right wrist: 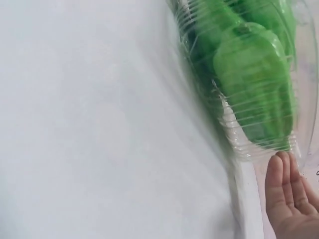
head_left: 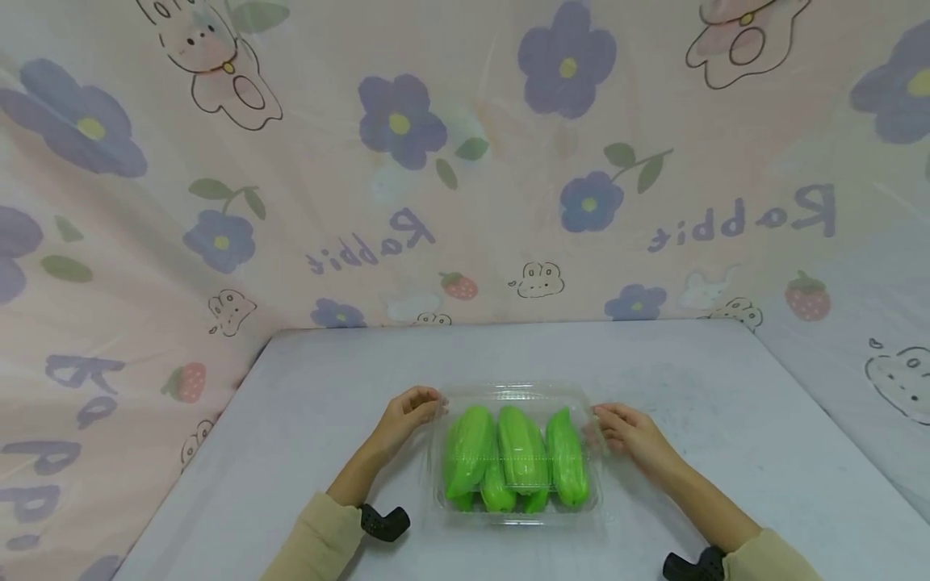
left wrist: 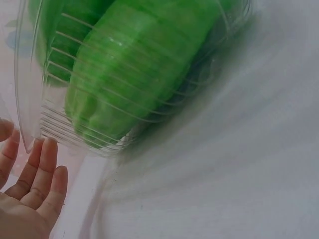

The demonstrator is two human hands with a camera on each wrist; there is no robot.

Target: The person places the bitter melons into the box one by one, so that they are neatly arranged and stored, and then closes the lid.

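Note:
A clear plastic box (head_left: 519, 520) with ribbed walls stands on the white table, holding several long, bright green, ridged vegetables (head_left: 523, 452). My left hand (head_left: 403, 415) grips the box's far left corner at the rim. In the left wrist view, thumb and index finger meet the rim, while the other fingers (left wrist: 46, 167) reach beneath it. On the opposite side, my right hand (head_left: 635, 436) holds the rim near the far right corner. Its fingers (right wrist: 286, 181) come up under the edge in the right wrist view, where the thumb is hidden.
The white table (head_left: 349, 363) runs back to a hanging cloth (head_left: 479, 202) printed with flowers and rabbits, which also closes off both sides. A black device (head_left: 385, 523) sits on the left wrist, and another black device (head_left: 693, 565) on the right.

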